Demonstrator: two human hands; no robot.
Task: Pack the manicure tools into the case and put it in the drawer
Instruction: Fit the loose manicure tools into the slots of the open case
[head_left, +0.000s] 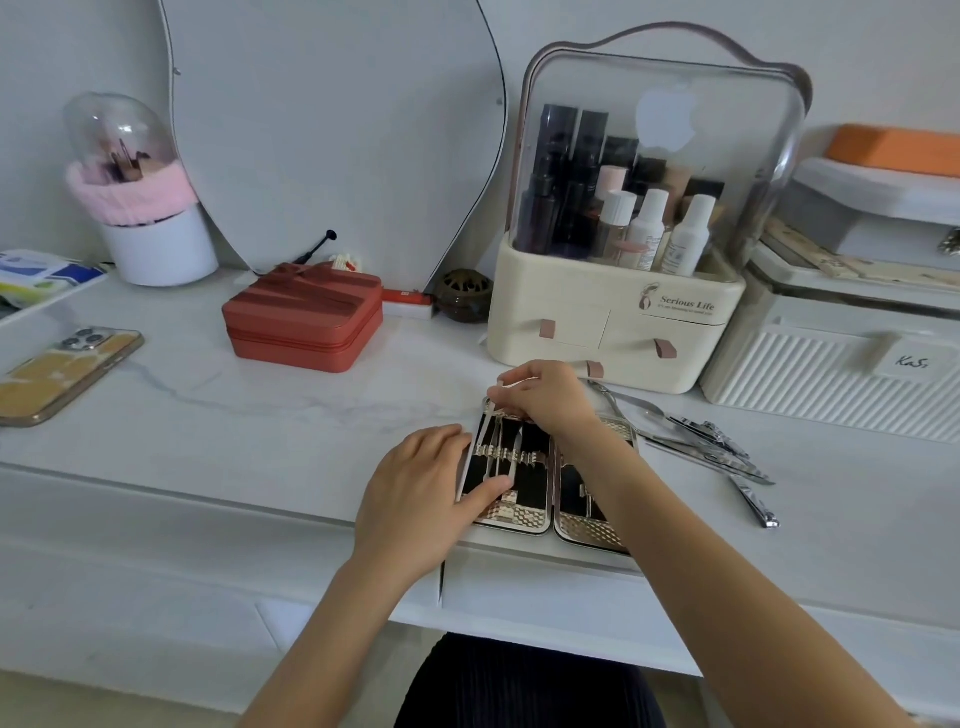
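— How much room is left around the case (519, 525)?

— It is laid open at the front edge of the white marble-patterned table (260, 415), its near rim almost level with that edge. A broad bare stretch of top is seen to its left, as far as the phone (67, 374) and the red zipped box (304, 317). Behind it, the cream cosmetics organiser (613, 317) is set near. To the right, loose steel tools (696, 441) are scattered on the top, just beside the case.

— And the case itself?

— Two hinged halves, black-lined, with a shiny embossed metallic rim. Several slim steel tools are already held under the strap of the left half.

— The hands?

— The left edge of the case is pressed by the left hand (421, 478), fingers fairly straight, thumb laid on the lining. A thin tool (511, 384) is pinched by the curled fingers of the right hand (545, 395) over the case's far end.
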